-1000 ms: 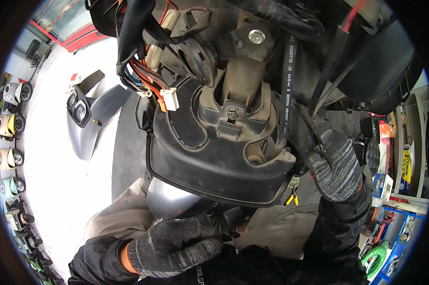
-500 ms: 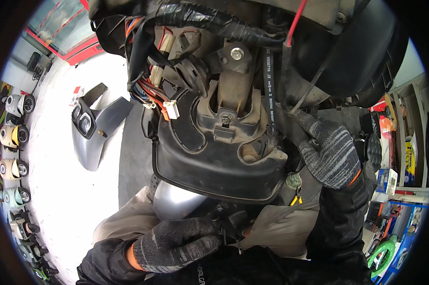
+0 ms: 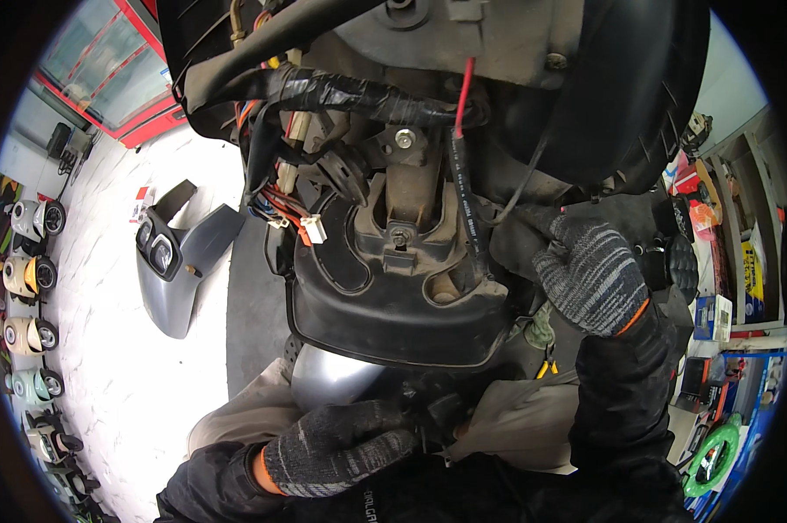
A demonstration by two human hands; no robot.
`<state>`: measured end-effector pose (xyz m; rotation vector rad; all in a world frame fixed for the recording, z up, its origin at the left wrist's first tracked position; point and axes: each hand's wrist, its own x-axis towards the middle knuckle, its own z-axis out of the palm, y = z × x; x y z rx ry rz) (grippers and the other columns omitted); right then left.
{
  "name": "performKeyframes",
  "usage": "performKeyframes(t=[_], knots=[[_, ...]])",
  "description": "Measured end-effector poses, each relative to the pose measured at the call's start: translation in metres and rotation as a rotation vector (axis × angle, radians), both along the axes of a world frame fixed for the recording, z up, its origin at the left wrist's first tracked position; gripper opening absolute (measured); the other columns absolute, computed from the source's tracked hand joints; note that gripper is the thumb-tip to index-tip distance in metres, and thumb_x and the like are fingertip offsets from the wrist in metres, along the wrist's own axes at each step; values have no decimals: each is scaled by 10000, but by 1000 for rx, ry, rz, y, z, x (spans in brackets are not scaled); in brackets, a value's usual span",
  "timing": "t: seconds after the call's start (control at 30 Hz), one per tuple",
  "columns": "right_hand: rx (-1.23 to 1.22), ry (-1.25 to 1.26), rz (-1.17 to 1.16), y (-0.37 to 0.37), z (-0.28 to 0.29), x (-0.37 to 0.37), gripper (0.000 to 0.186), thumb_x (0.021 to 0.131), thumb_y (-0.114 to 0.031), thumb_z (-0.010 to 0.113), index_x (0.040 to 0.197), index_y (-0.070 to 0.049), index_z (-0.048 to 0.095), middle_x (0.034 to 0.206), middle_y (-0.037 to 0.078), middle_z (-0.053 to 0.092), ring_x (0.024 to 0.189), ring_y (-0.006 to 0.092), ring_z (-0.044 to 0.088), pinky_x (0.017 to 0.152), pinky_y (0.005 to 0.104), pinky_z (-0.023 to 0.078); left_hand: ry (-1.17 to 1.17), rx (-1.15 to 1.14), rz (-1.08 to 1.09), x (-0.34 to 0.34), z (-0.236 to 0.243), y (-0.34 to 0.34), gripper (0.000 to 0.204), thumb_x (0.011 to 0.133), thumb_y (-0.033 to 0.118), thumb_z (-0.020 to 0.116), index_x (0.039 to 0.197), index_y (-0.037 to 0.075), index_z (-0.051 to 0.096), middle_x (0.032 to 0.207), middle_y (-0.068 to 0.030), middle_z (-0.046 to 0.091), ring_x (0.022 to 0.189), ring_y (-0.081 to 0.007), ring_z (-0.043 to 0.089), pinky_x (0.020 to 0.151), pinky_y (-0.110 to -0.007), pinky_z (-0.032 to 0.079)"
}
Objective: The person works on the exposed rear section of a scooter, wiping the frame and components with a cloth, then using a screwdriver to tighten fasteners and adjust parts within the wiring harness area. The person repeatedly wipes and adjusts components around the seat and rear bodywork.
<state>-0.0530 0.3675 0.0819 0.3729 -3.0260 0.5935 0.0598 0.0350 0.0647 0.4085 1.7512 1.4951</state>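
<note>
A partly stripped scooter front stands before me, with a black plastic inner cover point(image 3: 393, 318) and a metal bracket and bolt point(image 3: 401, 236) at its middle. My right hand point(image 3: 594, 275), in a grey knit glove, is closed at the right of the cover, beside a dark flat piece point(image 3: 515, 241). What its fingers hold is hidden. A thin black cable point(image 3: 527, 179) curves down near its fingertips. My left hand point(image 3: 341, 451), gloved alike, lies low over my lap with fingers bent together; black parts point(image 3: 432, 410) sit at its fingertips, and its grip is hidden.
Loose wires with a white connector point(image 3: 312, 229) hang left of the cover. A taped harness point(image 3: 358, 91) crosses above. A grey body panel point(image 3: 180, 266) lies on the white floor. Yellow-handled pliers point(image 3: 547, 368) lie near my right knee. Shelves point(image 3: 742, 200) stand at right, a row of scooters point(image 3: 31, 275) at left.
The view has shifted, bringing more of the upper scooter into sight. My right hand has come slightly away from the thin cable, whose lower end now hangs left of the fingers. My left hand stays low.
</note>
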Motion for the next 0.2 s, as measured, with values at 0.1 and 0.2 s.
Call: performKeyframes(t=[0.1, 0.2], knots=[[70, 67, -27, -3, -2, 5, 443, 860, -166, 727, 1294, -79, 708, 786, 180, 706, 686, 337, 704, 629, 425, 581, 197, 70, 50, 6, -4, 3, 360, 970, -3, 703, 1326, 21, 653, 1273, -178, 678, 1104, -312, 705, 946, -355, 589], [219, -77, -76, -6, -5, 3, 430, 869, -189, 736, 1290, -102, 720, 850, 194, 739, 729, 356, 723, 656, 433, 595, 606, 65, -97, 5, -20, -4, 337, 1000, 48, 685, 1336, 58, 664, 1295, -146, 682, 1142, -328, 694, 942, -357, 589]])
